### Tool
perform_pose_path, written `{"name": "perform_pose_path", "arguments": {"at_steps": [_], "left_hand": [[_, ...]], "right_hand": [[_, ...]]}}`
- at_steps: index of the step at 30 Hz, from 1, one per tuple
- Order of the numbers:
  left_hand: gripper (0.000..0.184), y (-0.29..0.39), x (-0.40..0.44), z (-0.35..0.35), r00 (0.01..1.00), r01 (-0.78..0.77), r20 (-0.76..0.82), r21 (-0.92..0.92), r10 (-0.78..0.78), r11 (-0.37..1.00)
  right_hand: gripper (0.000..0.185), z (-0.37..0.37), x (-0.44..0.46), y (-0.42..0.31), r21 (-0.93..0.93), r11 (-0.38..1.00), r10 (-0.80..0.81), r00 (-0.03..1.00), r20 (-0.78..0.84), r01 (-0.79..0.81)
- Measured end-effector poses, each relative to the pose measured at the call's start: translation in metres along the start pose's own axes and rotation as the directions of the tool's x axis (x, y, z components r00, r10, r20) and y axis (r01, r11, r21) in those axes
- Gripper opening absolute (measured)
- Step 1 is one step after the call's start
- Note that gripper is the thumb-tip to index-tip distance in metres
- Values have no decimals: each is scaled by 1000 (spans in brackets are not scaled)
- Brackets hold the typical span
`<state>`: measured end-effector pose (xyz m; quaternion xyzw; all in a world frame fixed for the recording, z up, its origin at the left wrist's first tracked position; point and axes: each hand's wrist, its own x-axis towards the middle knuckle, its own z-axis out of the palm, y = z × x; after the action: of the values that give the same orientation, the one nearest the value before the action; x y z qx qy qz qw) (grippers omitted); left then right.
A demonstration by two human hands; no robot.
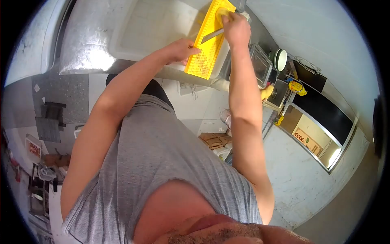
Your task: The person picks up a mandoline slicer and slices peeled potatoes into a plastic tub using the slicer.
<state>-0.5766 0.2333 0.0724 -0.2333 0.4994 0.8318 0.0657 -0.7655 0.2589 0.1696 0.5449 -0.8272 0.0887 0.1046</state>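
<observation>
Clasping a long, flat, yellow board [203, 57] with a slanted metal blade [213, 35] across it, the left hand [180, 51] holds the near part of its left edge, thumb on the upper face. Farther up, the right hand [237, 28] has its fingers bent over a pale yellow, rounded piece [222, 13] against the board's far end; what the piece is made of cannot be told. The board lies tilted over the right side of a pale, wide basin [158, 24], its near end reaching past the basin's front edge. Bright light glares off the grey metal worktop [87, 46] to the basin's left. Beyond the right forearm are a white round bowl with a green rim [280, 59] and a yellow package [297, 87]. Brown cardboard [215, 140] sits lower down, between the arms.
</observation>
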Motion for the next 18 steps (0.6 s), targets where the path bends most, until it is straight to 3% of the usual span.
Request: {"name": "perform_pose_path", "arguments": {"at_steps": [1, 5, 6, 8, 11, 14, 15, 16, 18], "left_hand": [[38, 2, 0, 1, 1000, 3, -15, 12, -3, 1000], [36, 0, 0, 1, 999, -22, 24, -61, 23, 998], [36, 0, 0, 0, 999, -28, 29, -54, 30, 998], [35, -2, 2, -2, 999, -34, 28, -51, 35, 998], [34, -6, 6, 0, 999, -24, 23, -64, 26, 998], [34, -4, 1, 2, 1000, -8, 11, -91, 9, 996], [34, 0, -2, 3, 1000, 3, 12, -91, -2, 996], [34, 2, -4, 1, 1000, 10, 8, -89, -9, 996], [34, 0, -2, 1, 1000, 3, 14, -83, -1, 997]], "right_hand": [[31, -2, 4, 0, 10, 998, 61, 998, 34, -61], [27, -35, -63, -24, 56, 998, -8, 991, 132, 1], [24, -35, -94, -26, 25, 996, -86, 993, 77, 85], [33, -61, -137, -54, 53, 996, -81, 990, 113, 76], [32, -66, -159, -61, 58, 997, -50, 990, 135, 43], [29, -44, -116, -39, 43, 995, -94, 992, 86, 90], [28, -36, -94, -35, 28, 999, -36, 995, 90, 33], [28, -20, -71, -21, 35, 996, -86, 996, 17, 85], [27, -4, -25, -4, 72, 997, -7, 1000, 28, 5]]}}
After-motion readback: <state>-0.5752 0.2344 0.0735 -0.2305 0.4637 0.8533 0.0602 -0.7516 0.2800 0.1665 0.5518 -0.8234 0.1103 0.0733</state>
